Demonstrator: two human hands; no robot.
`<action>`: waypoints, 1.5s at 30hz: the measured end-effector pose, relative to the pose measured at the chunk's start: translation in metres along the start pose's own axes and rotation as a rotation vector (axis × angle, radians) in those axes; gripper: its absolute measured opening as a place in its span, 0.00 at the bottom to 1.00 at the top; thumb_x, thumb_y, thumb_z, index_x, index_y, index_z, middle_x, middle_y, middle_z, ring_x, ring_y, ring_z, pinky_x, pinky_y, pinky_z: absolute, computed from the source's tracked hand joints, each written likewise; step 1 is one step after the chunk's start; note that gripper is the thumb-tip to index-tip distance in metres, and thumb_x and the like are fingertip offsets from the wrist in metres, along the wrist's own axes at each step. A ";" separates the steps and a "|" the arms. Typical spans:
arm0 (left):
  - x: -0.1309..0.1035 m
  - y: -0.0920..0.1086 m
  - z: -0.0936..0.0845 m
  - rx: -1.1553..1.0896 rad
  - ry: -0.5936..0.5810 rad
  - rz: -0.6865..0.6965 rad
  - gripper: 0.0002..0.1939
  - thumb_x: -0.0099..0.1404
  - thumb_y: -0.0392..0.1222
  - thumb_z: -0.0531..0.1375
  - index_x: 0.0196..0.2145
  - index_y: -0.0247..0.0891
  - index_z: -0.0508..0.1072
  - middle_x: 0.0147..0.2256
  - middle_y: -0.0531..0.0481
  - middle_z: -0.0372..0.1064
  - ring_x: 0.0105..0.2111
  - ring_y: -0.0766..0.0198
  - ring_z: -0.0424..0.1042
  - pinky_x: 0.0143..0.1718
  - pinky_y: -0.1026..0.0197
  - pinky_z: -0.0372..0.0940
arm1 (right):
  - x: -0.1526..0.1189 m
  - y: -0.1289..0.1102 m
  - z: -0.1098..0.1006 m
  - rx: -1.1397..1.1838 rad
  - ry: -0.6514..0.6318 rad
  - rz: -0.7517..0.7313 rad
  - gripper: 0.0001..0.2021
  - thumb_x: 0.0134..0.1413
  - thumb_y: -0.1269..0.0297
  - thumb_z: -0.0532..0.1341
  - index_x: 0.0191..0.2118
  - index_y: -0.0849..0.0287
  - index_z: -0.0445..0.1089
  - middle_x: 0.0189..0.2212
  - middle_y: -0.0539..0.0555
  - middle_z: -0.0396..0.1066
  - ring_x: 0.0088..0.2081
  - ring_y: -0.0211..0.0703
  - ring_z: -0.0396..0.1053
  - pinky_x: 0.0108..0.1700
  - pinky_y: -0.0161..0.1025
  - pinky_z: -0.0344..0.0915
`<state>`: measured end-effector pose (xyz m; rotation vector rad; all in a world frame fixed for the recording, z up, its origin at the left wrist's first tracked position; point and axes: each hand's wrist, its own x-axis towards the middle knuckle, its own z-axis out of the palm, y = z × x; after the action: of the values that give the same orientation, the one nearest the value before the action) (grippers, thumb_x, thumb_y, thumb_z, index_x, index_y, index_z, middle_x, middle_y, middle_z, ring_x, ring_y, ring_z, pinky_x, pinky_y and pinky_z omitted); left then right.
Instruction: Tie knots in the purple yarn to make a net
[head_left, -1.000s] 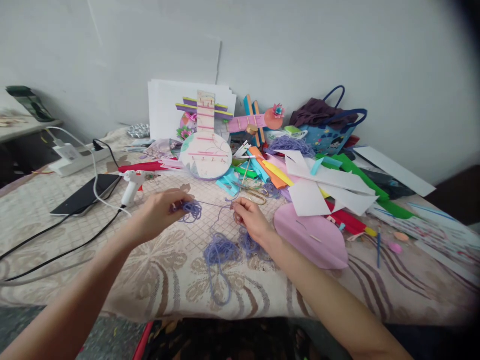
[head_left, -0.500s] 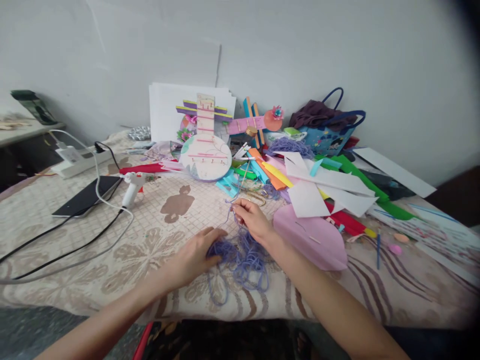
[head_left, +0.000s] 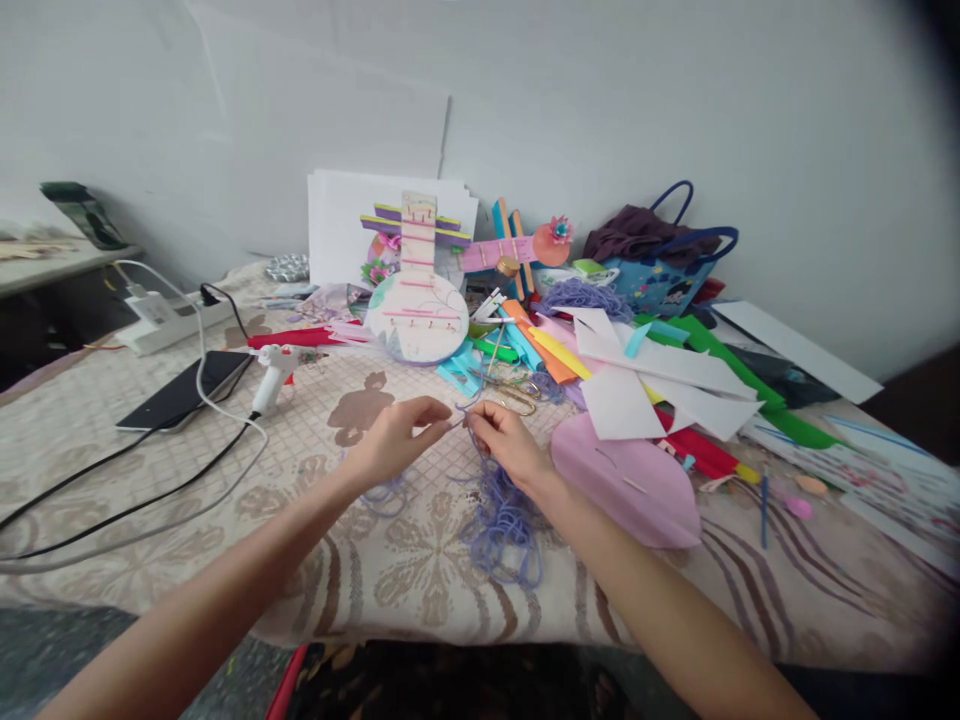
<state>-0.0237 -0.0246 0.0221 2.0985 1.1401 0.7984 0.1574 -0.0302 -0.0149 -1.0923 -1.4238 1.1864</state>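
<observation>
A loose tangle of purple yarn [head_left: 504,530] lies on the patterned tablecloth below my right hand [head_left: 501,437]. Thumb and forefinger of that hand pinch a strand of the yarn. Just to its left, my left hand [head_left: 405,432] has its fingertips pressed together at the same strand, which spans the small gap between both hands. Under my left wrist, a few more purple loops [head_left: 386,496] rest on the cloth. A pink paper piece [head_left: 626,482] is to the right of my right hand.
A white glue gun [head_left: 274,378], cables and a black tablet [head_left: 184,390] are at the left. Decorated guitar shapes [head_left: 418,317] stand at the back. Coloured and white paper scraps [head_left: 619,400] and a blue bag [head_left: 660,280] fill the right side.
My left hand has left the yarn tangle and moved up beside my right hand, at the strand. Part of the yarn now lies farther left. The view has shifted slightly.
</observation>
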 end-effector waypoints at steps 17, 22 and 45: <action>0.022 -0.007 0.025 -0.429 0.001 -0.239 0.09 0.53 0.44 0.59 0.26 0.34 0.69 0.22 0.55 0.63 0.21 0.72 0.59 0.22 0.69 0.54 | -0.002 0.003 -0.003 -0.393 0.014 -0.122 0.08 0.54 0.62 0.52 0.28 0.59 0.63 0.21 0.47 0.60 0.24 0.35 0.56 0.26 0.32 0.52; 0.023 -0.013 0.023 -0.434 -0.037 -0.213 0.08 0.51 0.42 0.60 0.26 0.34 0.71 0.22 0.54 0.65 0.22 0.72 0.60 0.22 0.69 0.54 | -0.003 0.001 -0.003 -0.444 -0.028 -0.141 0.07 0.54 0.64 0.52 0.28 0.59 0.62 0.22 0.48 0.61 0.25 0.36 0.58 0.28 0.32 0.54; 0.023 -0.023 0.022 -0.373 -0.078 -0.183 0.07 0.52 0.41 0.60 0.23 0.34 0.71 0.21 0.53 0.66 0.21 0.72 0.61 0.21 0.69 0.55 | -0.004 -0.001 -0.004 -0.501 -0.071 -0.147 0.04 0.49 0.69 0.54 0.29 0.59 0.65 0.22 0.48 0.63 0.25 0.35 0.59 0.29 0.33 0.55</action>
<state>-0.0082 0.0002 -0.0040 1.6788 1.0336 0.7682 0.1618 -0.0333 -0.0137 -1.2600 -1.8832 0.7866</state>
